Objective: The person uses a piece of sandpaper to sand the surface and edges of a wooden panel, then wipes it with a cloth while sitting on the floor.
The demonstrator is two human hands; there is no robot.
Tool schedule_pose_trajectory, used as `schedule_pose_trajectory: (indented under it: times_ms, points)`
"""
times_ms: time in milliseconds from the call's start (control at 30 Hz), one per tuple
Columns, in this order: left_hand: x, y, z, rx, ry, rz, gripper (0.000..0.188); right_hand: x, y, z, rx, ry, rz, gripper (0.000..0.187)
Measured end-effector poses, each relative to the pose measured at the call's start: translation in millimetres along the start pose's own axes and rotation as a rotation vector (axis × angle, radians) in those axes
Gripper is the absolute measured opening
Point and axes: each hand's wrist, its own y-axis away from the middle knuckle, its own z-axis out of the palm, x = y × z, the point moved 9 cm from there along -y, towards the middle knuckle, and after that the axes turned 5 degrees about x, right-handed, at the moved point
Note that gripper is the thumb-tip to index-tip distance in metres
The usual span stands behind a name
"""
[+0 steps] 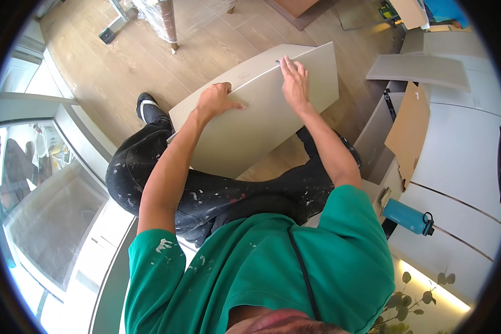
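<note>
A flat beige-grey panel [250, 125] stands tilted on edge between my bent legs. Behind its upper edge lies a second pale panel [245, 72], partly covered by the first. My left hand [216, 102] grips the near panel's upper edge, fingers over the far side and thumb on the near face. Further right along that edge, my right hand [295, 83] rests against the near face with its fingers drawn together. A small dark bit shows at its fingertips, too small to name.
Plastic-wrapped furniture legs [167, 25] stand on the wood floor [94, 61] ahead. To the right are a loose pale panel [420, 71], torn cardboard [409, 131], white cabinet fronts [456, 145] and a blue bottle [406, 216]. A glass-fronted frame [55, 206] stands at left.
</note>
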Motion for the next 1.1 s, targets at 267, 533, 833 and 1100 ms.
schedule_pose_trajectory:
  times_ms: [267,533,833,1100]
  points:
    - [0,2,-4,0.081,0.027,-0.031,0.096,-42,-4,4,-0.021,-0.278,-0.149,0.034]
    - [-16,-4,3,0.026,0.099,-0.099,0.099,-120,1,-21,-0.011,-0.394,-0.226,0.033]
    - [3,-2,-1,0.034,0.048,-0.078,0.100,98,-24,13,-0.012,0.198,-0.015,0.042]
    - [0,-2,-6,0.012,0.053,-0.156,0.106,-53,-1,7,-0.039,-0.336,-0.263,0.038]
